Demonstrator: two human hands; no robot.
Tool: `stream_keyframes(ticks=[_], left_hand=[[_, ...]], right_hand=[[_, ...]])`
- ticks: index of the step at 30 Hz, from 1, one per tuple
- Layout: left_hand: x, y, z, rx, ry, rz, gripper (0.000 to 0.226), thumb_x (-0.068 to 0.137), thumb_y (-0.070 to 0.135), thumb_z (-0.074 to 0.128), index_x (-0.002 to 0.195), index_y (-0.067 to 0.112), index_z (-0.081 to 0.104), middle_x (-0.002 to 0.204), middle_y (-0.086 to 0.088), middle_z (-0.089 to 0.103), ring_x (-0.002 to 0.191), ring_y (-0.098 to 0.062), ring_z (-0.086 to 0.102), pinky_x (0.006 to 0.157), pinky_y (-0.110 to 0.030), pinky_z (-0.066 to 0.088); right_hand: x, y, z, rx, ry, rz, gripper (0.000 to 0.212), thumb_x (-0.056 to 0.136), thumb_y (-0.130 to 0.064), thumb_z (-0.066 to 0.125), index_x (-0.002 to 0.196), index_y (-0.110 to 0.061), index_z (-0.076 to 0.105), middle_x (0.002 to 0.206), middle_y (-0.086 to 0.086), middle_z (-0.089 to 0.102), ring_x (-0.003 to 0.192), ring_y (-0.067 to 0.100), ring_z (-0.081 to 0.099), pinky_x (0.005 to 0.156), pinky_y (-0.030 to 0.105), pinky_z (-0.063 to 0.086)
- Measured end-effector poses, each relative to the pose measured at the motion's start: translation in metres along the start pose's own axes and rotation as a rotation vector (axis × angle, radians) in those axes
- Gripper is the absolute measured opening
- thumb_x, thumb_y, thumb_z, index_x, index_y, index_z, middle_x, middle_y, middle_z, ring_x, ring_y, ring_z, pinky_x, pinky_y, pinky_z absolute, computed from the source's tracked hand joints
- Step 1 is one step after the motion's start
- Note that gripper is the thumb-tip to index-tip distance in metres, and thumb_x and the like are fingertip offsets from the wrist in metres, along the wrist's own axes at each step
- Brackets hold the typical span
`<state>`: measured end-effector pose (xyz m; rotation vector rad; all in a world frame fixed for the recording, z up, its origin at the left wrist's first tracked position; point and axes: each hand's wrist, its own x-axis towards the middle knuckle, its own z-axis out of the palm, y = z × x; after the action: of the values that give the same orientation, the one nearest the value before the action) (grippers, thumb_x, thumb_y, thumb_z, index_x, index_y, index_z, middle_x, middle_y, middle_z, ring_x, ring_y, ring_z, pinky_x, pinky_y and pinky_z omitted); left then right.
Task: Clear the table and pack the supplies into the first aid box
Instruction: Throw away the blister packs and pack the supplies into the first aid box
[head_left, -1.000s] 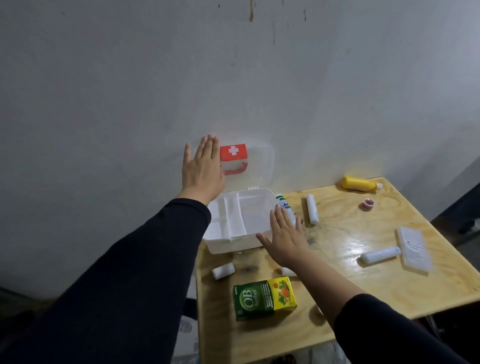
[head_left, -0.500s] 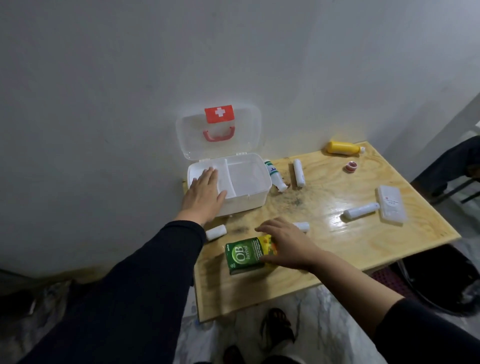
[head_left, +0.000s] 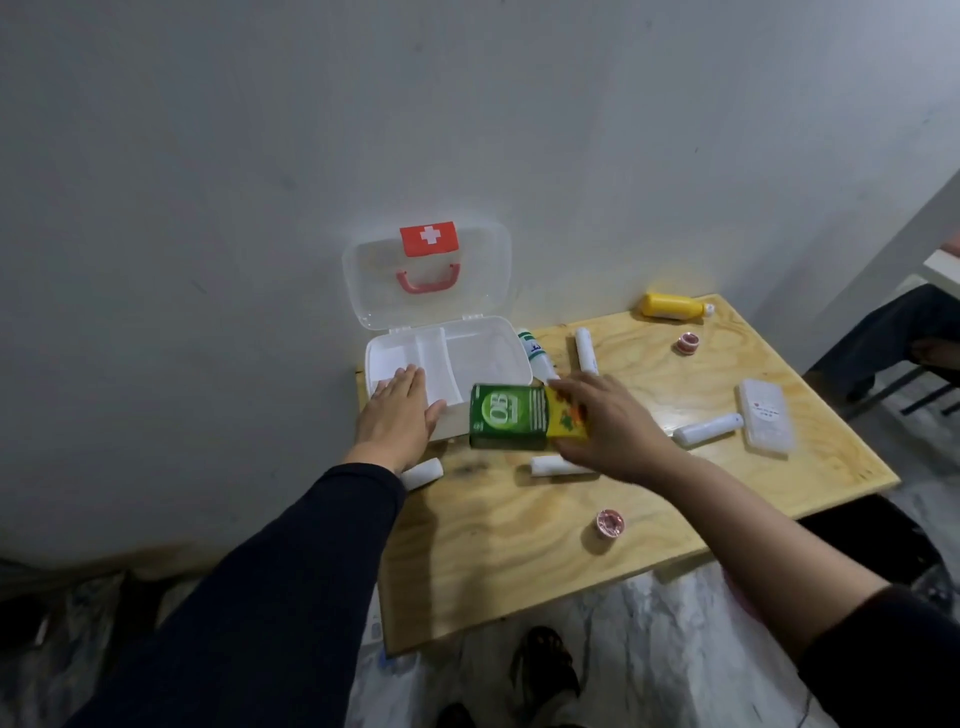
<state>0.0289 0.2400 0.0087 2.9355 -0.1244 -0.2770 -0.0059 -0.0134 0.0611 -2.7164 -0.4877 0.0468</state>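
The white first aid box (head_left: 488, 348) stands open at the table's back left, its clear lid (head_left: 374, 275) with a red cross leaning on the wall. My left hand (head_left: 400, 421) lies flat on the box's front left rim. My right hand (head_left: 608, 426) grips a green and yellow carton (head_left: 511, 418) by its yellow end and holds it above the table at the box's front edge. White bandage rolls (head_left: 709, 430) (head_left: 586, 351) (head_left: 556, 466) (head_left: 423, 473), a yellow bottle (head_left: 670, 306), a green-capped tube (head_left: 535, 351), two tape rolls (head_left: 610, 521) (head_left: 689, 342) and a white packet (head_left: 764, 422) lie on the table.
The small wooden table (head_left: 498, 551) stands against a grey wall. A person's leg (head_left: 893, 332) and a chair are at the right edge. My feet (head_left: 545, 670) show below the table's front edge.
My right hand closed on the carton and lifted it off the table toward the box. My left hand stayed on the box rim. A tape roll that the arm hid now shows.
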Motion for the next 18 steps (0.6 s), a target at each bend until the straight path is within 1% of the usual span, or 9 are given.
stream_keyframes(ticks=[3,5,7,9,11,13,15,18], left_hand=[[0.000,0.001,-0.001,-0.015,-0.003,-0.016,0.063,0.104,0.041,0.024,0.155,0.005,0.010,0.163,-0.009,0.008,0.151,-0.021,0.007,0.123,-0.034,0.006],[0.000,0.002,-0.004,-0.042,-0.012,-0.026,0.064,0.104,0.041,0.024,0.155,0.006,0.008,0.164,-0.008,0.006,0.151,-0.020,0.006,0.123,-0.033,0.005],[-0.002,0.004,-0.007,-0.056,-0.018,-0.035,0.064,0.104,0.042,0.025,0.155,0.007,0.008,0.164,-0.007,0.005,0.151,-0.021,0.005,0.122,-0.033,0.005],[-0.004,0.007,-0.011,-0.057,-0.027,-0.046,0.065,0.104,0.042,0.026,0.155,0.008,0.007,0.164,-0.007,0.005,0.151,-0.022,0.005,0.122,-0.034,0.007],[-0.006,0.009,-0.014,-0.075,-0.040,-0.063,0.065,0.104,0.043,0.026,0.155,0.008,0.007,0.164,-0.006,0.005,0.151,-0.022,0.005,0.121,-0.034,0.009],[-0.005,0.009,-0.015,-0.090,-0.042,-0.073,0.064,0.103,0.043,0.027,0.155,0.010,0.009,0.164,-0.005,0.006,0.151,-0.022,0.006,0.120,-0.035,0.012],[-0.005,0.009,-0.015,-0.088,-0.042,-0.073,0.065,0.103,0.044,0.026,0.155,0.010,0.009,0.164,-0.004,0.006,0.151,-0.022,0.006,0.120,-0.035,0.015],[-0.001,0.007,-0.012,-0.078,-0.057,-0.089,0.064,0.103,0.043,0.026,0.156,0.011,0.006,0.164,-0.003,0.004,0.151,-0.021,0.005,0.120,-0.033,0.012]], right_hand=[[0.032,-0.001,-0.017,-0.072,0.077,0.048,0.070,0.077,-0.032,0.071,0.138,-0.013,0.042,0.130,0.007,0.053,0.119,0.026,0.044,0.099,0.034,0.040],[0.056,-0.004,-0.021,-0.116,0.109,0.078,0.069,0.077,-0.036,0.072,0.135,-0.010,0.045,0.126,0.009,0.054,0.118,0.026,0.044,0.098,0.035,0.041],[0.078,-0.008,-0.020,-0.168,0.095,0.081,0.066,0.076,-0.042,0.070,0.129,-0.007,0.050,0.121,0.010,0.056,0.115,0.027,0.045,0.097,0.036,0.042],[0.099,-0.014,-0.016,-0.202,0.043,0.070,0.061,0.074,-0.044,0.069,0.119,-0.005,0.056,0.115,0.012,0.056,0.111,0.029,0.046,0.094,0.038,0.044],[0.118,-0.019,-0.010,-0.250,-0.004,0.056,0.050,0.076,-0.037,0.069,0.113,-0.005,0.057,0.115,0.013,0.057,0.110,0.029,0.046,0.091,0.038,0.046],[0.132,-0.022,-0.003,-0.285,-0.045,0.030,0.044,0.079,-0.028,0.068,0.115,-0.004,0.056,0.117,0.014,0.055,0.113,0.029,0.045,0.091,0.037,0.046],[0.143,-0.024,0.006,-0.284,-0.068,0.003,0.045,0.081,-0.024,0.068,0.118,-0.003,0.054,0.119,0.013,0.054,0.115,0.029,0.045,0.092,0.037,0.046],[0.157,-0.027,0.021,-0.271,-0.106,-0.023,0.052,0.080,-0.025,0.069,0.123,-0.002,0.050,0.122,0.014,0.053,0.116,0.028,0.044,0.097,0.036,0.044]])
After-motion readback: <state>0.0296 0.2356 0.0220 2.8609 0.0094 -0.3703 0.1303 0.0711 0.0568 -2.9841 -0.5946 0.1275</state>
